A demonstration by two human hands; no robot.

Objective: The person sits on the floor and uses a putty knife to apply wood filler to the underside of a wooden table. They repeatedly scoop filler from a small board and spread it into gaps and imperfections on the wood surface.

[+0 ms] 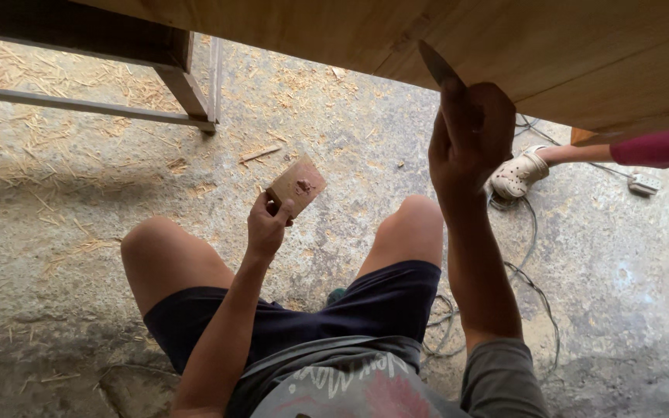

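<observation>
A rough concrete floor (pixel 63 232) strewn with wood shavings is seen beneath a large pale wooden panel (pixel 567 54). A putty knife (pixel 437 66) is gripped in the closed right hand (pixel 470 143), its blade laid against the panel's lower edge; it is probably best kept flat and drawn steadily. A small brown board (pixel 297 184), dabbed with reddish filler, is pinched in the left hand (pixel 267 226) above the knees.

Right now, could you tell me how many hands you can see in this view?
2. The left hand holds a small wooden board above the knees; the right hand presses a blade against the wooden panel. Others may be hidden.
</observation>
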